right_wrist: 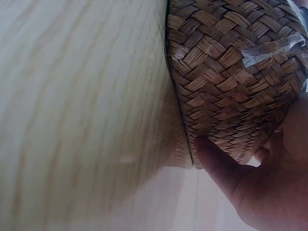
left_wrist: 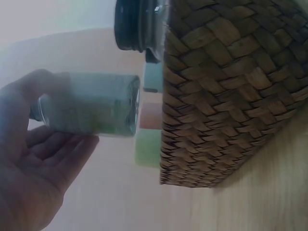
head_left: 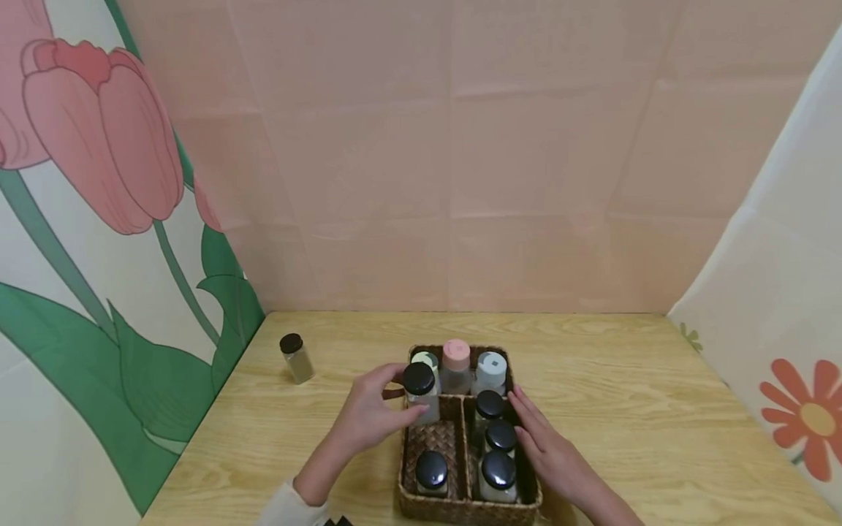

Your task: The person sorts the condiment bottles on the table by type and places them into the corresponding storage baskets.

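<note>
My left hand (head_left: pixel 371 414) grips a clear jar with a black lid (head_left: pixel 423 406) between thumb and fingers. In the left wrist view the jar's base (left_wrist: pixel 133 105) is above the rim of the woven basket (left_wrist: pixel 231 91). From the head, the jar overlaps the front left compartment, where one black-lidded jar (head_left: pixel 431 471) stands near the front. My right hand (head_left: pixel 551 454) rests along the basket's right side with fingers extended. In the right wrist view its thumb (right_wrist: pixel 216 161) touches the woven wall (right_wrist: pixel 231 86).
The basket's back compartment holds jars with green, pink (head_left: pixel 457 355) and pale blue (head_left: pixel 492 364) lids. Three black-lidded jars (head_left: pixel 501 436) line the front right compartment. Another dark-lidded jar (head_left: pixel 298 359) stands on the wooden table (head_left: pixel 612 380) at the left.
</note>
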`<state>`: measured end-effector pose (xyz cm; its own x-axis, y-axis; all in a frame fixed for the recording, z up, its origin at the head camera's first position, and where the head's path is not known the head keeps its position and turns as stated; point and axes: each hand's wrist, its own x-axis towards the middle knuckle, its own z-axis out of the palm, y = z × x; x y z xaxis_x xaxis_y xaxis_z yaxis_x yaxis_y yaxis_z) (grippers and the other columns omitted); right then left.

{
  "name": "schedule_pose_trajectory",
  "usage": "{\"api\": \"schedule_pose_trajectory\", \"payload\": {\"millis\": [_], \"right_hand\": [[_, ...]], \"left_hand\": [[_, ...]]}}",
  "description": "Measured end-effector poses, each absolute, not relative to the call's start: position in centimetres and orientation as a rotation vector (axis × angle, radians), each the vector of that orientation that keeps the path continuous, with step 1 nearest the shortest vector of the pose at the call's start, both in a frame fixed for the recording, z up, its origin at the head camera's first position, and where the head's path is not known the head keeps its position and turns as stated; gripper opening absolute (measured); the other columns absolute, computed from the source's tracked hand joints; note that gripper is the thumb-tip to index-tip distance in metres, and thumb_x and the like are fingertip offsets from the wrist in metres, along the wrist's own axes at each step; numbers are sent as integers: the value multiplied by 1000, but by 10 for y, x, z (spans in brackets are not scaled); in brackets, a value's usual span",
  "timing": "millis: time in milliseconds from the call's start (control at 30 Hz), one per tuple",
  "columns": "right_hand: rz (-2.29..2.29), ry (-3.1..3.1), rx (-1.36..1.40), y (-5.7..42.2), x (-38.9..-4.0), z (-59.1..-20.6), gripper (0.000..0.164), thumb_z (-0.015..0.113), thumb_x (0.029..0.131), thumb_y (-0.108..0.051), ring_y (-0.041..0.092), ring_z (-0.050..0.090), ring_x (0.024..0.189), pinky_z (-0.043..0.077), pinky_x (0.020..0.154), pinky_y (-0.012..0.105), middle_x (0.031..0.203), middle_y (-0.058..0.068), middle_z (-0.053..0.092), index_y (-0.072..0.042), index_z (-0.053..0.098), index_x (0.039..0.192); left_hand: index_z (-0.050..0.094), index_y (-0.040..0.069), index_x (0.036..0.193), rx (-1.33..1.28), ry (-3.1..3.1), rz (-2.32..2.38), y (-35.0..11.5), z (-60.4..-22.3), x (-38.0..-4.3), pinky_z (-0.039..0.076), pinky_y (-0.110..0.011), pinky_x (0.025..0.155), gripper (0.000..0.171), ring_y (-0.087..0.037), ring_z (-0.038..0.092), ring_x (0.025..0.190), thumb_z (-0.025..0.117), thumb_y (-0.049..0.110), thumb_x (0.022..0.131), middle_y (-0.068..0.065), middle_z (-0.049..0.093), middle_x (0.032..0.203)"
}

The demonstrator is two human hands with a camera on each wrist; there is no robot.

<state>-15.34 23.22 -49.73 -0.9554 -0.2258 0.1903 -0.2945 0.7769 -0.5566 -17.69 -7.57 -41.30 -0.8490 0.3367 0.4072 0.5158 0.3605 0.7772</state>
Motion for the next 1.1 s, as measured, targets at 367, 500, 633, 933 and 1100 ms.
{"api": "schedule_pose_trajectory", "payload": {"millis": [367, 500, 633, 933, 1100], "right_hand": [[980, -2814, 454, 232, -153, -499, 50, 39, 101, -28, 29, 24, 138, -1, 93, -4, 155, 5, 20, -15, 28, 148], [973, -2807, 462, 233, -153, -500, 50, 39, 101, -27, 29, 25, 138, 0, 94, -5, 155, 6, 20, -14, 28, 148], [962, -2800, 458, 233, -153, -500, 49, 39, 101, -27, 30, 26, 138, 0, 94, -5, 155, 4, 20, -15, 29, 148], [973, -2805, 454, 233, -155, -500, 50, 40, 101, -26, 28, 24, 138, 0, 93, -5, 155, 6, 20, -15, 28, 148], [977, -2815, 448, 233, -154, -499, 49, 39, 101, -26, 29, 24, 139, 0, 93, -5, 155, 5, 20, -15, 28, 148]], "left_hand": [[62, 25, 115, -859, -2559, -1583, -76, -431, -183, 55, -34, 81, 47, -15, 61, 98, 77, 41, 73, 8, 64, 109], [62, 26, 115, -868, -2598, -1605, -77, -438, -186, 54, -34, 82, 48, -12, 61, 97, 77, 43, 73, 8, 64, 110], [62, 26, 115, -895, -2609, -1603, -77, -443, -188, 55, -33, 81, 48, -10, 62, 96, 77, 44, 73, 8, 64, 109], [62, 25, 114, -987, -2614, -1543, -76, -452, -192, 55, -26, 77, 44, -9, 62, 90, 77, 38, 75, 9, 64, 105], [61, 25, 116, -1035, -2660, -1508, -77, -453, -194, 53, -23, 78, 44, -7, 61, 92, 76, 37, 77, 10, 64, 106]]}}
